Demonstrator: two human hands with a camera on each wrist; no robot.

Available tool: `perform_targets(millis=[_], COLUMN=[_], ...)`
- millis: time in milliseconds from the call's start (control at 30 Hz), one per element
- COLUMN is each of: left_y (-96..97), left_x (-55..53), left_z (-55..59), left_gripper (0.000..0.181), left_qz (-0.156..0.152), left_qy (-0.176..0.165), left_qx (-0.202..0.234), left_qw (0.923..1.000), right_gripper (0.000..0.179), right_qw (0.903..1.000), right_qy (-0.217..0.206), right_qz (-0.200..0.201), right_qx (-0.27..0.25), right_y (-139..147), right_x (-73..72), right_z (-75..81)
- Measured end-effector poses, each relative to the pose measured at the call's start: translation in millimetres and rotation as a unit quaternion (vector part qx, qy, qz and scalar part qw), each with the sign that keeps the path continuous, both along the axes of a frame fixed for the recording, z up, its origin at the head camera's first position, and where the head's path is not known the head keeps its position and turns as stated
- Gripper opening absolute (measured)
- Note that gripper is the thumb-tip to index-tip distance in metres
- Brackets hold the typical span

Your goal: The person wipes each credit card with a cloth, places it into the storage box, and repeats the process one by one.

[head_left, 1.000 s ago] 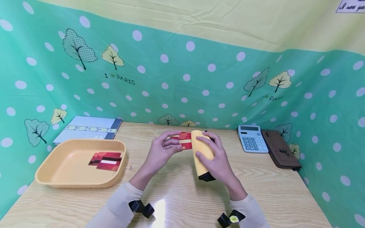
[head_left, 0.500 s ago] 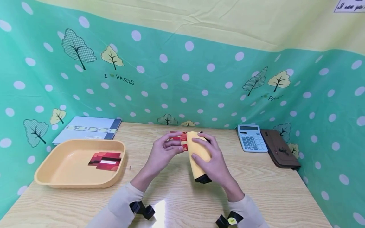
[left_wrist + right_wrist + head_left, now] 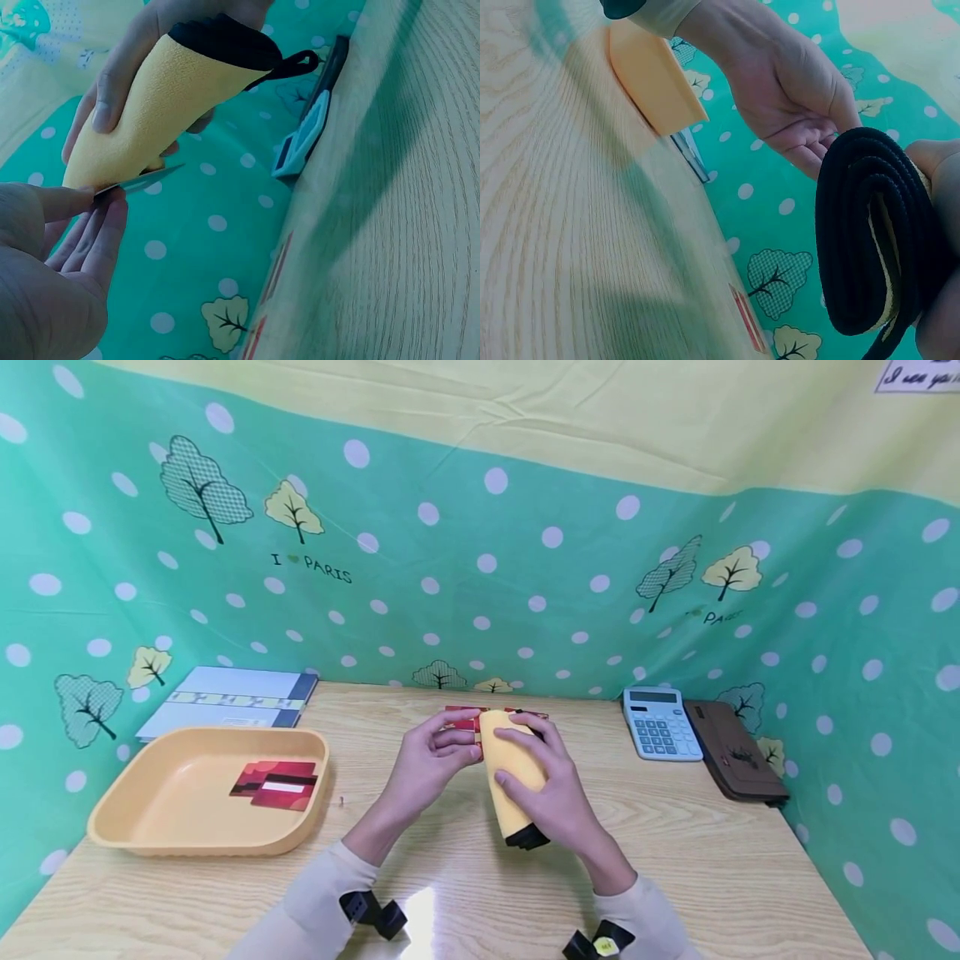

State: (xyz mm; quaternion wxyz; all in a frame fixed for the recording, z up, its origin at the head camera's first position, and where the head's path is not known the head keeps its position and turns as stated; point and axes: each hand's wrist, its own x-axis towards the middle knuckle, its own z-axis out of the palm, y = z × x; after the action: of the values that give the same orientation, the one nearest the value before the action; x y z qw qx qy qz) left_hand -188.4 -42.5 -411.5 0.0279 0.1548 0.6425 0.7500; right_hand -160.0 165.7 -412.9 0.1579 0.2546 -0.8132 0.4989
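Observation:
My left hand (image 3: 431, 764) pinches a card (image 3: 150, 177) between thumb and fingertips. In the left wrist view the card shows nearly edge-on, and in the head view only a red sliver of it appears beside the fingers. My right hand (image 3: 551, 777) grips a folded yellow cloth (image 3: 513, 777) with black edging and a black loop. The cloth is wrapped over the card, its left edge right at my left fingertips. In the right wrist view the black edge of the cloth shows its several folded layers. Both hands are above the wooden table (image 3: 465, 893).
Red cards (image 3: 746, 319) lie on the table behind the hands. An orange-yellow tray (image 3: 187, 843) at left holds red cards (image 3: 281, 783), with a blue-and-white notebook (image 3: 232, 685) behind it. A light-blue calculator (image 3: 660, 724) and a brown pouch (image 3: 738, 752) lie at right.
The right hand has slid the cloth leftward along the card towards my left fingertips, covering most of the red that showed between them. The left hand has stayed nearly in place.

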Motion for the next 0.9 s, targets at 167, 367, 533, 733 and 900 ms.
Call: perform_targets(millis=[167,367,533,733,900], left_y=[-1.1,-5.3,-9.6,-14.2,-16.0], left_x=[0.2,0.5,0.1,-1.4,-3.4], left_z=[1.2,4.4,7.6,10.2,10.6], left_gripper=[0.045,0.045,0.046,0.045,0.047], left_qz=[0.0,0.004,0.01,0.019,0.035], left_qy=[-0.003,-0.015,-0.031,-0.044,-0.043], left_qx=[-0.002,-0.018,-0.022,-0.007,0.01], left_qw=[1.0,0.9997,0.9992,0.9988,0.9984], right_gripper=[0.049,0.049,0.049,0.05,0.049], right_qw=[1.0,0.9996,0.9987,0.9971,0.9956], right_qy=[-0.002,-0.011,-0.022,-0.037,-0.047], right_qz=[-0.003,-0.023,-0.044,-0.066,-0.081], right_qx=[0.007,0.013,0.011,0.008,0.005], right_y=[2,7,14,22,28], right_x=[-0.6,-2.0,-4.3,-9.5,-14.6], right_z=[0.4,3.2,5.0,4.3,2.3])
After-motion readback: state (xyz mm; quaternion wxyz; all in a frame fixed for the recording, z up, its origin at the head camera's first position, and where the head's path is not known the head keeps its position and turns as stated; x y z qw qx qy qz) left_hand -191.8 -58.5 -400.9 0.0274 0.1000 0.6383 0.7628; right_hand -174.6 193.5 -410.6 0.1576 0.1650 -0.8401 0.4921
